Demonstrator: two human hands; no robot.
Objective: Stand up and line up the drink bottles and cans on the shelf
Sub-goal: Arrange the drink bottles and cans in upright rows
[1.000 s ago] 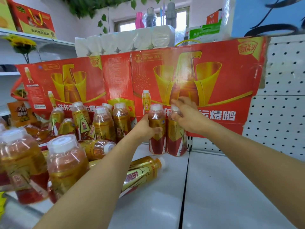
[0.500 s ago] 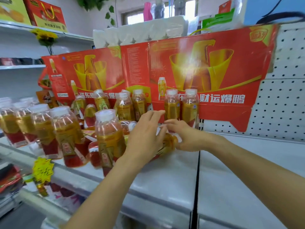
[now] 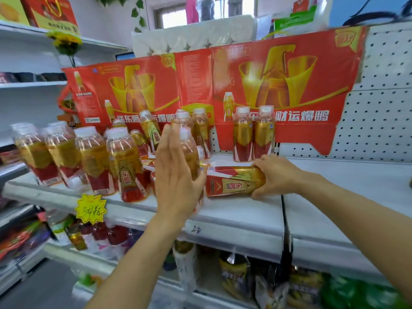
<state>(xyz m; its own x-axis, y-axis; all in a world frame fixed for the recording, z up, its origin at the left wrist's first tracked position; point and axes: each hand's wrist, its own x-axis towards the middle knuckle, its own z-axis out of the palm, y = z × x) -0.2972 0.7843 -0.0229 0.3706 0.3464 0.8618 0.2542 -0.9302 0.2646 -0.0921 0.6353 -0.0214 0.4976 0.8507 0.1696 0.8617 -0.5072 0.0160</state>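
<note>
Right hand grasps fallen bottle at cap end, long axis lying leftward along shelf; left hand flat, released, against upright bottle.

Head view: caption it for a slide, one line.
Right hand grips a toppled red-and-gold plastic drink bottle on the white metal shelf; open left hand steadies an upright bottle.

The red cardboard display at twelve o'clock reads "财运爆鹏", and the lying bottle at its six o'clock reads "东鹏".
</note>
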